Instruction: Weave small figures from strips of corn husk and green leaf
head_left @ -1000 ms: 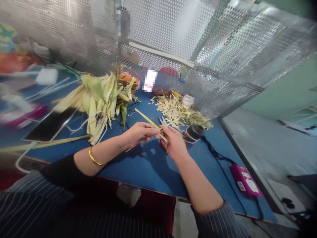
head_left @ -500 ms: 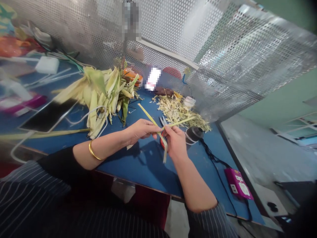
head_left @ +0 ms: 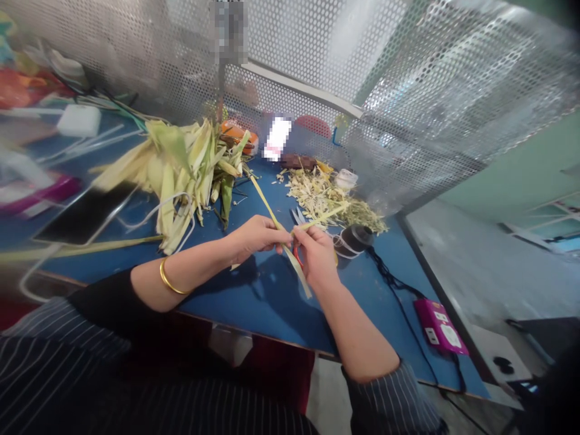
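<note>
Pinched between the fingertips of my left hand (head_left: 261, 236) are pale green corn husk strips (head_left: 266, 199), which cross near the thumb. My right hand (head_left: 318, 251) grips the strips just beside it, with one end pointing off to the right and a flat end hanging down toward me. Both hands are closed and nearly touching above the blue table. Scissors (head_left: 298, 216) with red handles lie behind and under my right hand, their blades pointing away and the handles partly hidden. To the left of the hands is a heap of corn husks (head_left: 181, 163).
Shredded husk pieces (head_left: 312, 190) lie beyond my right hand, near a black spool-like object (head_left: 356, 240). A magenta power strip (head_left: 439, 326) with black cable sits at the right edge. On the left rests a dark phone (head_left: 86, 214) with a white cord. A perforated metal screen (head_left: 308, 54) closes the back.
My hands stay together at almost the same spot. The hanging husk end has swung right and straightened, and the right-hand grip has shifted slightly. The camera view has tilted a little.
</note>
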`<state>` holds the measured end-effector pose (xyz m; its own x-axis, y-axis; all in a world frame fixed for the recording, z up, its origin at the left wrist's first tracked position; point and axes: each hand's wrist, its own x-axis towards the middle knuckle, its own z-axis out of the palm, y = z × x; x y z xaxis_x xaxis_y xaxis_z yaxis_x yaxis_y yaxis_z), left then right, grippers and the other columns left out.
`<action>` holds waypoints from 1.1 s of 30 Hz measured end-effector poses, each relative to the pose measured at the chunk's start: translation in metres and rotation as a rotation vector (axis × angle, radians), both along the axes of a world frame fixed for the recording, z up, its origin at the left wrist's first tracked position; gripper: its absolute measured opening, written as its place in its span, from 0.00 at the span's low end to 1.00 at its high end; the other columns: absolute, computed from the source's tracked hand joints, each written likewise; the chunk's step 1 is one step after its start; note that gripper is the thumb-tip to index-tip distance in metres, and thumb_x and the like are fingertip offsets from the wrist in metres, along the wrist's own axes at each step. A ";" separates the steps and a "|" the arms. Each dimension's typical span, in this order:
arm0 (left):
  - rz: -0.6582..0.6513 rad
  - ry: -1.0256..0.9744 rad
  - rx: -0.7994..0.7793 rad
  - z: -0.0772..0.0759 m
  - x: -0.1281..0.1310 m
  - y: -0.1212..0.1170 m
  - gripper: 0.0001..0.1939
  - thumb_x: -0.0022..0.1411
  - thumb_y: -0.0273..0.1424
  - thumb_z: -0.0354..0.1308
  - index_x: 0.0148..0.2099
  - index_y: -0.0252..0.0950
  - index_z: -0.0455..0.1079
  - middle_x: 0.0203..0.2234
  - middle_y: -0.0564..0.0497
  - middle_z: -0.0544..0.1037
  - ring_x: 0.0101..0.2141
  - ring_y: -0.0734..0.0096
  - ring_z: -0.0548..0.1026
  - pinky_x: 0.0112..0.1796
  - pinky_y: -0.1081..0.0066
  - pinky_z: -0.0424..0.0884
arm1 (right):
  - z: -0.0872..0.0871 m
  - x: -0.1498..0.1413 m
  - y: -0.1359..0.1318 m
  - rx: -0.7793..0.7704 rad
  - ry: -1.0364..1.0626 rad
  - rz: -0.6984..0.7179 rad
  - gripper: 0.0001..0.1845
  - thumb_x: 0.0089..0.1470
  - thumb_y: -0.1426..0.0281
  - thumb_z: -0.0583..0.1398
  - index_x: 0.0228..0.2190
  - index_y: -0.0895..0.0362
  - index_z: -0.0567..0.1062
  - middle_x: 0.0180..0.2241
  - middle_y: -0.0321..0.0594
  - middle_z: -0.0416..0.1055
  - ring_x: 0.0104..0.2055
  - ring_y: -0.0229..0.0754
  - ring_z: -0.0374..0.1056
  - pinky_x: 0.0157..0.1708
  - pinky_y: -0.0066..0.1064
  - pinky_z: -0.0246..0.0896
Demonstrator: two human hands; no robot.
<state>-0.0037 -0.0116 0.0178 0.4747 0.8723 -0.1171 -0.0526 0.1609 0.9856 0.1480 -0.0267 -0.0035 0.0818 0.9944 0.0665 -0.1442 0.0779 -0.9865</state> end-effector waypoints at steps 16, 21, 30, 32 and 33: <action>-0.206 0.234 0.142 0.001 0.000 -0.004 0.20 0.52 0.46 0.60 0.27 0.32 0.78 0.16 0.48 0.73 0.15 0.81 0.55 0.19 0.75 0.49 | 0.038 0.019 -0.011 0.305 -0.713 0.020 0.14 0.51 0.58 0.60 0.23 0.55 0.75 0.24 0.38 0.69 0.27 0.38 0.64 0.28 0.30 0.59; -0.332 0.216 0.150 0.005 0.004 -0.010 0.19 0.57 0.43 0.55 0.31 0.32 0.78 0.17 0.49 0.75 0.15 0.80 0.58 0.19 0.75 0.52 | 0.030 0.014 -0.008 -0.148 -0.200 0.432 0.13 0.47 0.58 0.62 0.28 0.55 0.71 0.20 0.33 0.68 0.17 0.37 0.66 0.14 0.27 0.57; -0.332 0.221 0.123 0.002 0.004 -0.009 0.12 0.54 0.37 0.59 0.29 0.36 0.79 0.19 0.49 0.77 0.17 0.77 0.67 0.19 0.77 0.59 | 0.020 0.009 -0.005 -0.035 -0.167 0.169 0.10 0.45 0.65 0.64 0.22 0.56 0.69 0.16 0.29 0.62 0.17 0.30 0.54 0.17 0.24 0.51; -0.364 0.231 0.117 0.001 0.003 -0.010 0.12 0.53 0.37 0.59 0.30 0.35 0.79 0.21 0.48 0.78 0.18 0.77 0.67 0.20 0.77 0.59 | 0.017 0.008 -0.004 0.023 -0.197 0.113 0.09 0.45 0.65 0.64 0.22 0.56 0.70 0.18 0.30 0.62 0.19 0.31 0.55 0.20 0.25 0.53; -0.374 0.227 0.109 0.000 0.004 -0.010 0.12 0.53 0.38 0.60 0.31 0.35 0.79 0.22 0.47 0.79 0.19 0.77 0.68 0.20 0.77 0.60 | 0.016 0.008 -0.003 0.050 -0.222 0.088 0.09 0.46 0.65 0.64 0.23 0.56 0.70 0.19 0.30 0.63 0.20 0.31 0.56 0.21 0.26 0.53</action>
<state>-0.0001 -0.0212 0.0179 0.7328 0.6583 -0.1720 0.2091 0.0227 0.9776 0.1558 -0.0298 0.0129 -0.0270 0.9920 0.1230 0.0678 0.1246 -0.9899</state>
